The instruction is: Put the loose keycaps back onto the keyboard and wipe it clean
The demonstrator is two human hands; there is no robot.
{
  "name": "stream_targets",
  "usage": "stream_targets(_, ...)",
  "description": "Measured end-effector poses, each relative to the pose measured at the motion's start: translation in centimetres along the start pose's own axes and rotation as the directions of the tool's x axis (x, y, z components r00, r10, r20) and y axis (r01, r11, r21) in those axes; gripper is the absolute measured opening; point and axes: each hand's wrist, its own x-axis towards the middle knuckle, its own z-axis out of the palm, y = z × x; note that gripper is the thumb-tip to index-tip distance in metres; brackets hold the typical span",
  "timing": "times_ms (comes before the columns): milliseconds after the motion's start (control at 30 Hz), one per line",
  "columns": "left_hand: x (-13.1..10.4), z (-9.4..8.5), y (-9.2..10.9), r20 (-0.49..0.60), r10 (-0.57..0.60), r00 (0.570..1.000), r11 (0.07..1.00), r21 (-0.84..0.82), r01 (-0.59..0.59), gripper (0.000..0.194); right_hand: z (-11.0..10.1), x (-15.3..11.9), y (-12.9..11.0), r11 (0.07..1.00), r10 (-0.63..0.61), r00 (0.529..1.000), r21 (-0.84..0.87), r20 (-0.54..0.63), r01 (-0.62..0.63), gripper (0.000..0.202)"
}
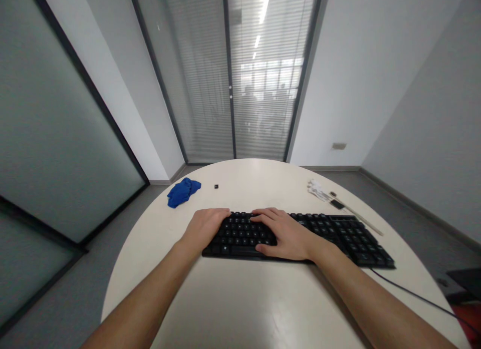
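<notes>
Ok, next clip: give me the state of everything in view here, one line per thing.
Keyboard: flat on the table, cable trailing off to the right.
Left hand: palm down on the keyboard's left end.
Right hand: palm down, fingers spread over the keys.
Blue cloth: crumpled, untouched.
Small black piece: lying loose.
White stick: lying flat behind the keyboard.
Blinds: closed.

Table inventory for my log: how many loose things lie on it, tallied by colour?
Black: 3, the keyboard, a tiny piece, a small block
Blue: 1, a cloth
White: 2, a crumpled wad, a stick
Total: 6
</notes>
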Motion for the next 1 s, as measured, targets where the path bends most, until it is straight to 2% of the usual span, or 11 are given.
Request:
stream_targets(300, 0.1, -0.1, 0.7, 0.05, -0.086, 0.995, 0.987, 0.14, 0.079, 0.039, 0.0, 0.0, 0.0, 1.0, -0.007, 1.0, -0.005, -0.005, 0.007, 0.063)
stream_targets(600, -1.8, 0.5, 3.0, 0.038, -0.013, 0.999, 0.993, 0.121, 0.009, 0.054, 0.0, 0.1, -0.1, 1.0, 0.003, 1.0, -0.003, -0.004, -0.003, 0.064)
stream_targets(833, -2.2, 0.8, 3.3, 0.04, -0.027, 0.999, 0.999, 0.028, 0.026, 0.063, 0.1, 0.0, 0.2, 1.0, -0.012, 1.0, 0.02, -0.015, 0.012, 0.064)
stream_targets(1000, -1.9, 0.7, 3.4, 0.053, -0.053, 0.997, 0.998, 0.018, 0.053, 0.061, 0.1, 0.0, 0.1, 1.0, -0.016, 1.0, 0.016, -0.012, 0.016, 0.064)
